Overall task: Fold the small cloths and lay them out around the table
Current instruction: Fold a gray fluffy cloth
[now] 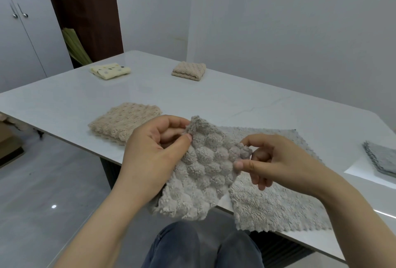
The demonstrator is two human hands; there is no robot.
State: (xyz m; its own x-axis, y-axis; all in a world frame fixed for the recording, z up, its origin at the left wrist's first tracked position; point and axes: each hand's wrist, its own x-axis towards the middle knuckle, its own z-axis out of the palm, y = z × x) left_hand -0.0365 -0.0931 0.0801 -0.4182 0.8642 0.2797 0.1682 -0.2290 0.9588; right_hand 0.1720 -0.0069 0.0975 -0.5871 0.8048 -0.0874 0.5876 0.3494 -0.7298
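While you hold the grey cloth (205,167) up over the near edge of the desk (214,100), its long axis runs on a slant, from the upper corner by your left hand (154,152) down towards your knees. Your left hand pinches that upper corner between thumb and fingers. Your right hand (276,160) pinches the right edge of the same cloth with thumb and forefinger, and its other fingers are loosely curled. The lower end of the cloth hangs free below the desk edge, in front of your dark trousers (201,248).

Just beside the cloth, on the right, a second grey cloth (274,203) lies flat and unfolded on the desk, with one corner reaching over the near edge. Your right hand is above it. On the left a folded beige cloth (124,122) rests near the desk edge, close to your left hand. At the far side you see another folded beige cloth (189,70) and a folded yellow cloth with dots (110,70), well apart from each other. A folded grey cloth (381,158) sits at the right border.

The cloth in your hands is thick and fluffy, with a bubble pattern of round tufts. The flat one has a short pile and a zigzag edge. The desk top is smooth, glossy and pale, like marble.
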